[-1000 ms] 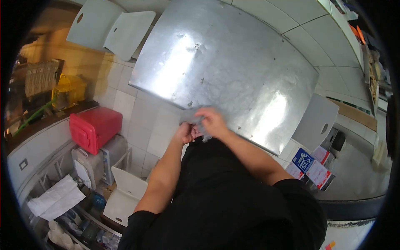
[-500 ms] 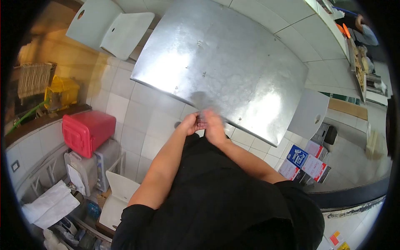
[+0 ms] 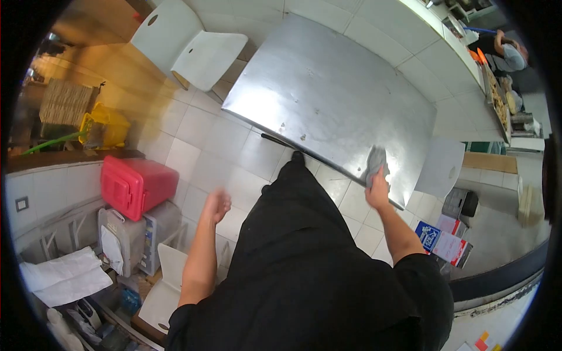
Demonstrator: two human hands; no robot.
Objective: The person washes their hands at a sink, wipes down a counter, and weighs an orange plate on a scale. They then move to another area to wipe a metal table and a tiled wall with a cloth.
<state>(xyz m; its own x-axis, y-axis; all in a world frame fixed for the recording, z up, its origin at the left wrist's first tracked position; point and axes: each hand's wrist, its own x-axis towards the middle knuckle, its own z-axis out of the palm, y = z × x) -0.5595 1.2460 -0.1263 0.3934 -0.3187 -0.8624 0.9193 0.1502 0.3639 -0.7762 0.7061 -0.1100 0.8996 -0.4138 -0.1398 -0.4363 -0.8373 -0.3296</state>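
A grey cloth (image 3: 376, 161) lies bunched over the near right edge of the metal table (image 3: 328, 88). My right hand (image 3: 378, 190) is closed on the cloth's lower end, close to the table edge. Out to the left, my left hand (image 3: 218, 205) hangs over the tiled floor, away from the table. Its fingers are loosely curled and slightly blurred, and I see nothing in them.
White chairs stand at the table's far left (image 3: 205, 55) and right (image 3: 439, 167). A red bin (image 3: 137, 187) sits on the left near plastic boxes. Printed cartons (image 3: 442, 243) are at the right. At the upper right, a person is beyond the counter.
My hands, together at the table's near edge before, have separated. The right one moved right with the grey cloth onto the table corner; the left one dropped back to the left.
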